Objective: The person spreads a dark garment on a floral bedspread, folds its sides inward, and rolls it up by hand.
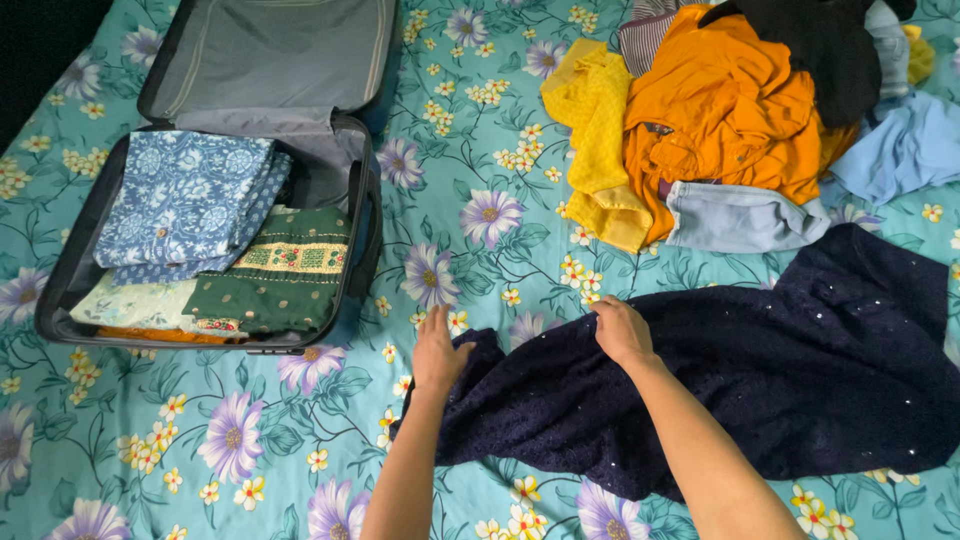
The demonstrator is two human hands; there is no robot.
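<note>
Head camera looks down on a bed covered by a teal floral bedsheet (300,440), where both bare hands work at the near edge of a navy sequinned garment (760,380) spread flat across the right half of the sheet. Left hand (438,352) lies palm-down on the garment's left end, fingers (432,325) together and curled over the cloth edge, thumb out to the side; it presses or lightly pinches the fabric there, but which of the two I cannot tell. Right hand (620,330) sits a little further right on the upper hem, fingers bent and closed on a fold of the dark cloth.

Beyond the garment, near the top right, rests a heap of clothes: a yellow cloth (600,140), an orange shirt (730,110), a black piece (830,50) and light blue pieces (745,215). That heap lies just beside the navy garment's far edge.

At the left stands an open suitcase (365,215), lid up, holding a folded blue printed cloth (185,195), a dark green embroidered cloth (280,275) and a pale green one (135,300). Bare sheet shows between suitcase and hands, and along the near left edge of the bed.
</note>
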